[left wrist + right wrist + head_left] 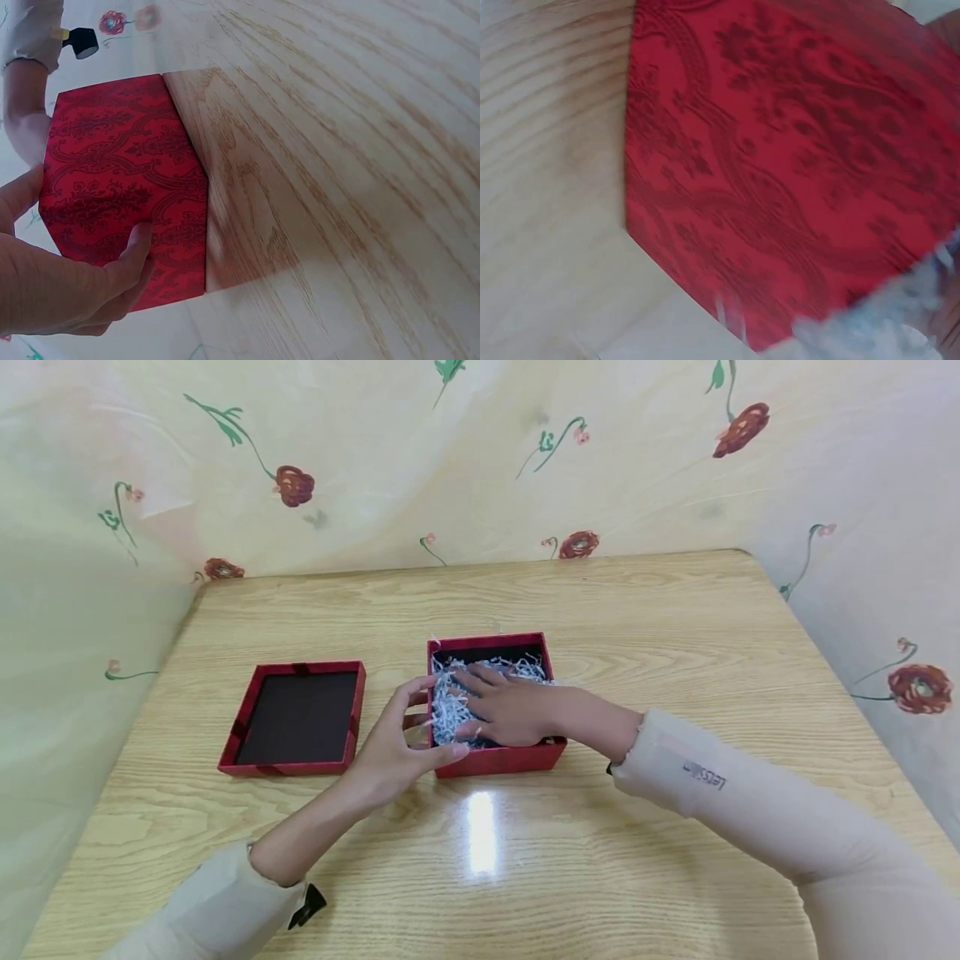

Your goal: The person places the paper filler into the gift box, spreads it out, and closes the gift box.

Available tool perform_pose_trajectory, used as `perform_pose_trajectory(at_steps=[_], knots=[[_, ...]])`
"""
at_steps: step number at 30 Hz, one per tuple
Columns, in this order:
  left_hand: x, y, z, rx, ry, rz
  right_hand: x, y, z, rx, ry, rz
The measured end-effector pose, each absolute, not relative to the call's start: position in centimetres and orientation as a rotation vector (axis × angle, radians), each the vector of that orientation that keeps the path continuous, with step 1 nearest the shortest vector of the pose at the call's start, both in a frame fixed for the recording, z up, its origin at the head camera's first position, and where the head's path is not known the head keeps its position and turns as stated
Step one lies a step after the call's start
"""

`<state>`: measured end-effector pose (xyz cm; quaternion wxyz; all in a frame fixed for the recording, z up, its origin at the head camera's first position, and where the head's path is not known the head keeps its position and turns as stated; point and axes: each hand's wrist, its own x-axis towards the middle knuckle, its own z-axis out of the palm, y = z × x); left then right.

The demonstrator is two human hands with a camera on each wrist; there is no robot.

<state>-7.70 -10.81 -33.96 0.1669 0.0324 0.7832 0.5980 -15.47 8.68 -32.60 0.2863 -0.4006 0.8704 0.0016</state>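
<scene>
A red patterned gift box (498, 762) stands without its lid on the table. It is filled with pale bluish-white shredded paper (450, 714), and the dark inner wall shows at the back. My left hand (393, 739) holds the box at its left end, thumb over the front rim and fingers against the side wall. In the left wrist view those fingers rest on the red damask surface (112, 187). My right hand (510, 706) lies spread, palm down, on the shredded paper inside the box. The paper hides what may lie beneath it.
Left of the box, the red lid (358, 718) lies upturned with its black inside showing. The wood-grain table (637, 635) carries a bright light reflection near its front. A floral curtain (375, 468) surrounds the back and sides.
</scene>
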Motion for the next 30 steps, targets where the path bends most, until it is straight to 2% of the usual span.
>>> perform_pose_trajectory(at_steps=[10,23,30], knots=[[-7.7,-10.8,-33.7,0.093,2.253,1.685,-16.2,7.8,-33.5,-1.009,2.263,0.039],[-7.7,-10.8,-34.0,0.115,2.24,1.688,-14.3,9.4,-29.8,-1.149,2.508,0.002],[-7.6,-10.8,-34.0,0.122,2.26,1.67,-13.5,11.4,-29.5,-1.161,2.583,-0.016]])
